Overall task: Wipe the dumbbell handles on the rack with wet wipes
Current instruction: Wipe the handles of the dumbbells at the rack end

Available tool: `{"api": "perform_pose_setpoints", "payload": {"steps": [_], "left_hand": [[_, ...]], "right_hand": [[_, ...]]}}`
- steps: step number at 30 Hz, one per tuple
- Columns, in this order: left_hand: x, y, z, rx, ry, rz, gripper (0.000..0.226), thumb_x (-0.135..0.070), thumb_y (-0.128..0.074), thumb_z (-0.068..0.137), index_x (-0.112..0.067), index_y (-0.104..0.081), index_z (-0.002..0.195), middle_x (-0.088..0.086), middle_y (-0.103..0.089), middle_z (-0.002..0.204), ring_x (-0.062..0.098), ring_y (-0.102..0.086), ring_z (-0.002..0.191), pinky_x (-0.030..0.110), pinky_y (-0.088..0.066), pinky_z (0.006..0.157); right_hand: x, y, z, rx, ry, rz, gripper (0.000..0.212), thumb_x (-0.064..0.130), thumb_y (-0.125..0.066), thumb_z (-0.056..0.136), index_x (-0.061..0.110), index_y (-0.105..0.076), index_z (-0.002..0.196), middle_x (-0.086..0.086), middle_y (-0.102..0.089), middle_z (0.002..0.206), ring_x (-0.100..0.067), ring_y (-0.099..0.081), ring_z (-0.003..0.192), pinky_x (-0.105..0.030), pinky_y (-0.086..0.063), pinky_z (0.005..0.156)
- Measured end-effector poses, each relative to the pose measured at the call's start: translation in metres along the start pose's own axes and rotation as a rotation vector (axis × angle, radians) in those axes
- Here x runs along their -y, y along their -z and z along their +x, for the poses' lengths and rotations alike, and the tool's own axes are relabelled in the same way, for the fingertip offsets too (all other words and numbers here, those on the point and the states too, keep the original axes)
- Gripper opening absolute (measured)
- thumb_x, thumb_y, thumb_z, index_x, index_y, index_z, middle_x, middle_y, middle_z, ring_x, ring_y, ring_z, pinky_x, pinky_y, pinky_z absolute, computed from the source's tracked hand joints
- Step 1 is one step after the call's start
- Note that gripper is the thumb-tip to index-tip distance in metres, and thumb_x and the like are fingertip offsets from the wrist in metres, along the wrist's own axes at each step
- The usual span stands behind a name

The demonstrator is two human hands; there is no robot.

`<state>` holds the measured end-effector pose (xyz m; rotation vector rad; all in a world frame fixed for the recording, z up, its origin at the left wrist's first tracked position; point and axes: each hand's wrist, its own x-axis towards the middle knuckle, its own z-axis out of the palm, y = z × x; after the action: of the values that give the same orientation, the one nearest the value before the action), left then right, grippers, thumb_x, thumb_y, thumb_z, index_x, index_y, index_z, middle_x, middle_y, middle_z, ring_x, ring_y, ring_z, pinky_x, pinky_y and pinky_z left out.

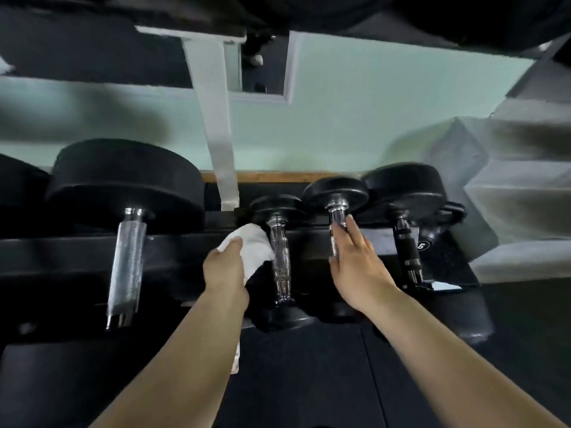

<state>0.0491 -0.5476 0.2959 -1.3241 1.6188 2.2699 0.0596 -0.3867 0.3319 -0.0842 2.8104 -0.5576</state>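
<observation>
Several black dumbbells with chrome knurled handles lie on the bottom shelf of a rack point(185, 251). My left hand point(225, 267) grips a white wet wipe point(250, 245), held just left of the middle dumbbell's handle point(279, 257). My right hand point(355, 257) lies with straight fingers on the handle point(336, 220) of the dumbbell to the right; most of that handle is hidden under my fingers. A big dumbbell with a long handle point(126, 267) lies at the left. A dark-handled dumbbell point(406, 245) lies at the far right.
A white rack upright point(216, 125) rises just behind the middle dumbbell. Above hangs the upper shelf with more black weights. A pale green wall stands behind, and grey steps point(519, 193) are at the right. Black rubber floor mats point(309, 366) lie below.
</observation>
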Motion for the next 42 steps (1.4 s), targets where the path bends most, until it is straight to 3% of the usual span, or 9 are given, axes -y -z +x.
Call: {"api": "perform_pose_setpoints", "payload": {"steps": [3, 6, 9, 12, 19, 24, 29, 36, 42], "left_hand": [[0.019, -0.010, 0.018, 0.097, -0.100, -0.001, 0.025, -0.020, -0.053, 0.092, -0.008, -0.055, 0.114, 0.009, -0.058, 0.114, 0.027, -0.052, 0.112, 0.034, -0.043, 0.097], [0.032, -0.014, 0.017, 0.183, -0.455, 0.231, 0.003, -0.011, -0.058, 0.089, -0.011, -0.060, 0.087, -0.002, -0.058, 0.079, 0.017, -0.056, 0.081, 0.005, -0.042, 0.067], [0.039, -0.012, 0.018, 0.376, -0.745, 0.589, 0.031, -0.002, -0.052, 0.090, -0.009, -0.055, 0.121, 0.004, -0.055, 0.122, 0.014, -0.051, 0.108, 0.007, -0.038, 0.087], [0.040, -0.010, 0.030, 0.461, -0.950, 1.055, 0.034, -0.005, -0.047, 0.092, -0.007, -0.051, 0.126, -0.001, -0.029, 0.149, 0.011, -0.021, 0.139, 0.023, -0.022, 0.110], [0.040, -0.005, 0.029, 0.482, -0.955, 1.113, 0.035, -0.010, -0.048, 0.092, -0.022, -0.056, 0.123, 0.001, -0.030, 0.149, 0.016, -0.025, 0.139, 0.032, -0.026, 0.111], [0.030, -0.019, 0.034, 0.496, -1.062, 1.233, 0.026, -0.016, -0.045, 0.095, -0.016, -0.064, 0.113, -0.011, -0.044, 0.140, 0.006, -0.014, 0.141, 0.021, -0.019, 0.109], [0.034, -0.005, 0.025, 0.485, -0.934, 1.214, 0.023, -0.021, -0.049, 0.093, -0.022, -0.065, 0.110, -0.006, -0.028, 0.150, 0.011, -0.024, 0.139, 0.023, -0.028, 0.103], [0.045, 0.016, 0.014, 0.566, -0.946, 1.097, 0.026, -0.004, -0.051, 0.091, -0.013, -0.065, 0.110, -0.011, -0.049, 0.131, 0.006, -0.025, 0.136, 0.002, -0.012, 0.098], [0.029, -0.004, 0.015, 0.418, -1.075, 1.381, 0.046, -0.018, -0.052, 0.091, -0.026, -0.044, 0.135, -0.005, -0.017, 0.154, 0.013, -0.012, 0.141, 0.021, -0.008, 0.111]], "right_hand": [[-0.007, -0.007, 0.002, -0.045, 0.044, 0.042, 0.057, 0.015, -0.035, 0.097, 0.022, -0.007, 0.146, 0.003, 0.010, 0.154, -0.017, -0.004, 0.142, -0.027, -0.020, 0.110], [-0.009, -0.009, 0.003, -0.054, 0.045, 0.044, 0.057, 0.019, -0.037, 0.097, 0.023, -0.007, 0.146, 0.005, 0.012, 0.154, -0.017, -0.005, 0.141, -0.027, -0.022, 0.109], [-0.008, -0.009, 0.002, -0.049, 0.042, 0.026, 0.061, 0.021, -0.038, 0.096, 0.023, -0.004, 0.146, 0.004, 0.015, 0.153, -0.017, -0.002, 0.142, -0.028, -0.020, 0.110], [-0.008, -0.009, 0.003, -0.035, 0.055, 0.004, 0.060, 0.017, -0.036, 0.097, 0.021, -0.002, 0.146, 0.002, 0.018, 0.153, -0.017, 0.002, 0.142, -0.026, -0.016, 0.111], [-0.009, -0.013, -0.001, -0.231, 0.136, -0.050, 0.060, 0.020, -0.042, 0.094, 0.021, -0.012, 0.145, 0.009, 0.009, 0.154, -0.014, 0.005, 0.141, -0.021, -0.010, 0.109], [-0.010, -0.025, -0.002, -0.662, 0.297, -0.008, 0.036, 0.020, -0.044, 0.079, 0.005, -0.068, 0.103, -0.008, -0.067, 0.111, -0.026, -0.064, 0.099, -0.029, -0.053, 0.074], [-0.009, -0.024, -0.002, -0.659, 0.347, 0.003, 0.039, 0.022, -0.038, 0.076, 0.007, -0.071, 0.091, -0.004, -0.073, 0.090, -0.024, -0.068, 0.082, -0.024, -0.052, 0.064], [-0.010, -0.024, -0.011, -0.770, 0.393, -0.077, 0.030, 0.020, -0.043, 0.078, 0.009, -0.071, 0.082, -0.003, -0.071, 0.075, -0.022, -0.067, 0.067, -0.023, -0.050, 0.055], [-0.032, -0.056, -0.035, -0.807, 0.429, -0.220, 0.028, 0.031, -0.048, 0.080, 0.015, -0.071, 0.074, 0.003, -0.069, 0.074, -0.022, -0.064, 0.066, -0.028, -0.049, 0.061]]}}
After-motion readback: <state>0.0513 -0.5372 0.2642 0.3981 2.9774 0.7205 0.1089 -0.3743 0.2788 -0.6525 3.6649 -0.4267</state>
